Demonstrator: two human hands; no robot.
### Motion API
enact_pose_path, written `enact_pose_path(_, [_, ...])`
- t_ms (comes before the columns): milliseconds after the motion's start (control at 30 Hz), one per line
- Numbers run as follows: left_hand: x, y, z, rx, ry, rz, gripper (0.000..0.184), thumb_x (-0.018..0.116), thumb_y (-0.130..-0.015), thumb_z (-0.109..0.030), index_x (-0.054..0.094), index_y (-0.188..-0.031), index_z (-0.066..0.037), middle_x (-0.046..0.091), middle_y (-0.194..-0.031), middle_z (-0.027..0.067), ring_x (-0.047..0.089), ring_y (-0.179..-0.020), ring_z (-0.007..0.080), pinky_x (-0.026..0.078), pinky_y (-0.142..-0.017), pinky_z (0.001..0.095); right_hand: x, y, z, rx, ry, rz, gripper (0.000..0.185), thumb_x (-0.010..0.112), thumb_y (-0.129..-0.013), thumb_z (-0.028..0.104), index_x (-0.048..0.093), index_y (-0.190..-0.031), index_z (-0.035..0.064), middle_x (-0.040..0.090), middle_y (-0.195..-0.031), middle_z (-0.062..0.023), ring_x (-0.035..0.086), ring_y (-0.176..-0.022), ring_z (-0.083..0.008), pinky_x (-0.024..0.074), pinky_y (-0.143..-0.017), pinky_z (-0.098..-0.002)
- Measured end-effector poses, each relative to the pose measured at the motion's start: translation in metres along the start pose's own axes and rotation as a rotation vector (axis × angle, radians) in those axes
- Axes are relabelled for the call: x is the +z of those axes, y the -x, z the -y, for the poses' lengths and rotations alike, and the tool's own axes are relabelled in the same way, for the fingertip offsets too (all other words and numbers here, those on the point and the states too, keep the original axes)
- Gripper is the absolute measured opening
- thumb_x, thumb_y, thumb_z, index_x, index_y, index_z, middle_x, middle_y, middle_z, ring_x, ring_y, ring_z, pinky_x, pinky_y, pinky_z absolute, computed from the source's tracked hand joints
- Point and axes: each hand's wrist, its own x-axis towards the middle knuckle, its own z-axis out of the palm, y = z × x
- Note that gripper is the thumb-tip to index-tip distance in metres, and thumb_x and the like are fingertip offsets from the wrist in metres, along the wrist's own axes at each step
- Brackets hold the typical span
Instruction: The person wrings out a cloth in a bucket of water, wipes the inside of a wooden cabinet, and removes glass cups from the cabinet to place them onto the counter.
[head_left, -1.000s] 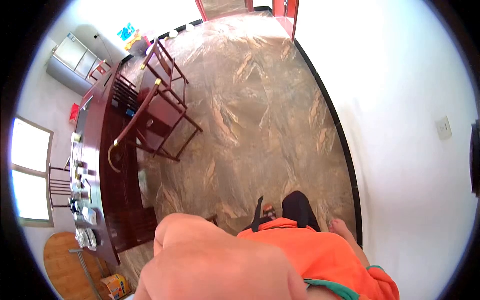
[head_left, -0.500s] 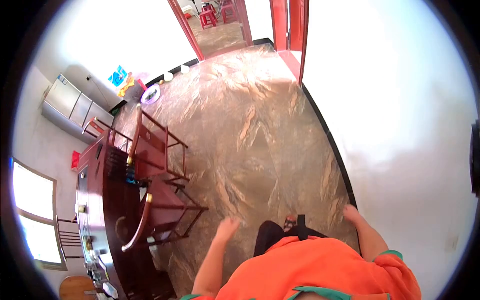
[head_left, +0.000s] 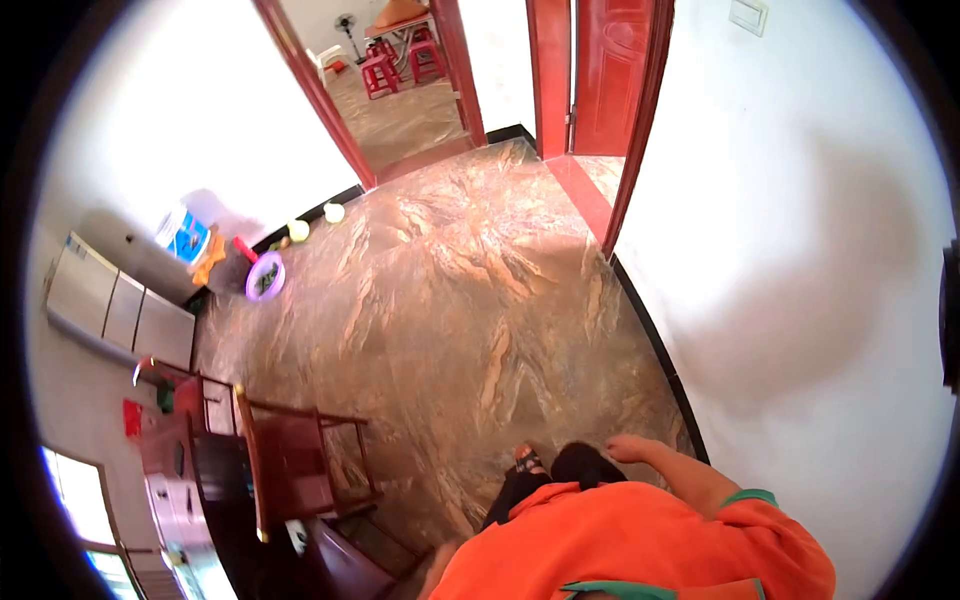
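Observation:
My right hand [head_left: 627, 448] hangs out ahead of my body, above the floor and to the left of the right-hand wall. Its fingers look loosely curled, and nothing shows in them. Low in the view, my left hand [head_left: 442, 558] is beside the orange shirt [head_left: 630, 535], near a dark red wooden chair [head_left: 345, 560]. That hand is blurred and its fingers cannot be made out. One sandalled foot [head_left: 528, 459] shows on the brown marbled floor [head_left: 440, 330] in front of me.
Another wooden chair [head_left: 295, 460] stands at the dark table [head_left: 215, 470] on the left. Beyond are a fridge [head_left: 120, 305], a purple basin [head_left: 265, 277] with something green inside, and a blue-and-white bucket [head_left: 185, 238]. Ahead are a doorway with red stools [head_left: 380, 76] and a red door [head_left: 608, 75].
I have moved forward, so the doorways and basin are nearer and the chairs have slid down the view. My left hand has swung back towards my body; my right hand has come further inward.

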Motion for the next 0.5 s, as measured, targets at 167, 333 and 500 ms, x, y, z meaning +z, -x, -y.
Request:
enact_pose_path(167, [-0.332, -0.124, -0.092, -0.037, 0.309, -0.617, 0.031, 0.049, -0.081, -0.027, 0.058, -0.094, 0.0, 0.061, -0.087, 0.0214, 0.058, -0.086, 0.0363, 0.046, -0.074, 0.0405, -0.032, -0.041, -0.085, 0.312, -0.355, -0.12, 0.033, 0.044, -0.08, 0.027, 0.059, -0.098, 0.0033, 0.058, -0.104, -0.0179, 0.056, -0.092, -0.0328, 0.043, -0.077, -0.0418])
enact_pose_path(333, [-0.503, -0.279, -0.165, 0.062, 0.451, -0.751, 0.031, 0.05, -0.081, -0.023, 0.057, -0.101, 0.0, 0.061, -0.093, 0.0179, 0.059, -0.087, 0.0306, 0.046, -0.077, 0.0364, -0.067, -0.086, -0.181, 0.46, 0.001, -0.118, 0.026, 0.052, -0.078, 0.023, 0.061, -0.092, 0.0035, 0.058, -0.101, -0.0181, 0.056, -0.092, -0.0302, 0.0444, -0.078, -0.0388])
enact_pose_path(500, [-0.54, -0.374, -0.299, 0.029, 0.79, -0.156, 0.026, 0.046, -0.087, -0.018, 0.055, -0.107, -0.005, 0.06, -0.092, 0.0069, 0.056, -0.074, 0.018, 0.046, -0.064, 0.03, -0.271, -0.19, -0.178, 0.494, -0.018, 0.069, 0.031, 0.049, -0.08, 0.022, 0.06, -0.101, 0.0023, 0.057, -0.108, -0.0177, 0.055, -0.098, -0.031, 0.0442, -0.08, -0.0422])
